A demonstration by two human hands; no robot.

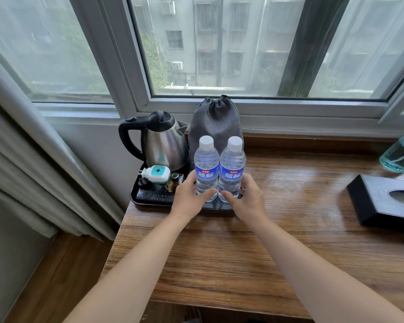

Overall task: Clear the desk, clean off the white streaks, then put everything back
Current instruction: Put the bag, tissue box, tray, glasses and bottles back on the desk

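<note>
Single head-worn, wide-angle view, looking forward and down from close above the table. It faces the window directly behind the table.

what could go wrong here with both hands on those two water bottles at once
1. The left hand and right hand each grip low on a tall water bottle, so either could tip, probably against the grey pouch behind.
2. The bottles stand on the crowded black tray; a nudge could knock the plug-in device or kettle.
3. Sliding anything right risks the tissue box.
</note>
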